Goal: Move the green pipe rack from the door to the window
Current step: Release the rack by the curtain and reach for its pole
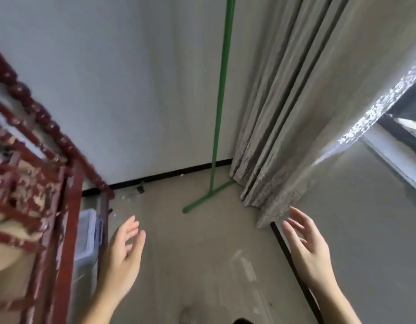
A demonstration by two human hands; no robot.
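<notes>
We see bare floor (202, 253) open ahead up to the green pipe rack (220, 101); a red carved frame (50, 183) crowds our left, the grey curtain (284, 125) our right.

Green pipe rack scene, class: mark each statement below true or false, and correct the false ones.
1. The thin green metal pipe rack stands upright on the floor. True.
2. The left hand holds the rack. False: it is open and apart from it.
3. The grey pleated curtain hangs right of the rack. True.
4. The right hand is a closed fist. False: its fingers are spread.
</notes>
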